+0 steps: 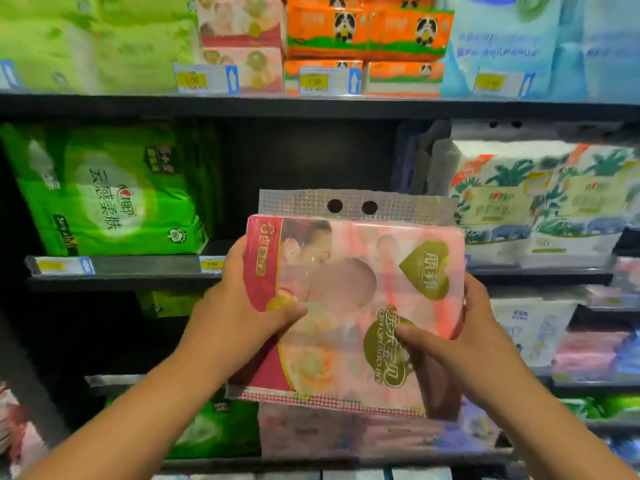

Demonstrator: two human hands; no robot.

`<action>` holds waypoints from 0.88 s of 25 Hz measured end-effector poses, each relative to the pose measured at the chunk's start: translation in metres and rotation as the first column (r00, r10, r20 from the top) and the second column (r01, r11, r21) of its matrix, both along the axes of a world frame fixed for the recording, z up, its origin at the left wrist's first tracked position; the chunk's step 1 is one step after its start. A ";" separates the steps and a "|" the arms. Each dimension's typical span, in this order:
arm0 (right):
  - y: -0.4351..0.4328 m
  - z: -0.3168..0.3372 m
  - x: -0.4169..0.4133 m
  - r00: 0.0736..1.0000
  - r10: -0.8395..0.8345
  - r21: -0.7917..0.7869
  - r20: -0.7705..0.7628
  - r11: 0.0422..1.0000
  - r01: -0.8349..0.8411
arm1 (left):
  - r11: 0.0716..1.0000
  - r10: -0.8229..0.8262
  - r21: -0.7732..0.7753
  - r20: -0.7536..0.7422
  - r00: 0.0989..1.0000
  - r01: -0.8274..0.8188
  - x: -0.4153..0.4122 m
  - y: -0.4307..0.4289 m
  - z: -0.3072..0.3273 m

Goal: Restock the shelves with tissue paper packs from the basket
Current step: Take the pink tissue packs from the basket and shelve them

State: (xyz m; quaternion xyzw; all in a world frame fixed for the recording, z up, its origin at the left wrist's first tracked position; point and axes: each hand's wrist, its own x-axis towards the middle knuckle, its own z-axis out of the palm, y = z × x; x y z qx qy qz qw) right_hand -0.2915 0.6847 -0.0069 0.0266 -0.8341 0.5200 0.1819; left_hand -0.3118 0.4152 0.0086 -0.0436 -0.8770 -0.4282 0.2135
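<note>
A pink tissue pack (349, 299) with a clear perforated handle strip on top is held upright in front of the middle shelf (138, 271). My left hand (239, 306) grips its left edge, thumb on the front. My right hand (464, 334) grips its right edge, thumb pressing the gold label. Behind the pack the middle shelf has a dark gap between a green pack (104, 192) and palm-print packs (540, 206). The basket is out of view.
The top shelf carries light green, pink, orange panda (367, 29) and pale blue packs, with price tags (206, 79) on its rail. Lower shelves hold green, pink (346, 431) and blue packs. A shelf edge runs along the bottom.
</note>
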 end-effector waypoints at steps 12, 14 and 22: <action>0.000 0.065 -0.137 0.935 0.063 0.022 -0.349 0.998 -0.059 | 0.974 0.163 0.207 -0.382 0.909 -0.088 -0.095 0.022 0.037; -0.003 0.059 -0.158 0.930 0.021 0.027 -0.367 1.000 -0.012 | 0.968 0.227 0.196 -0.407 0.885 -0.158 -0.115 0.022 0.030; -0.021 0.035 -0.243 0.943 -0.136 0.103 -0.303 0.979 0.174 | 0.965 0.259 0.128 -0.283 0.924 -0.231 -0.205 0.014 0.006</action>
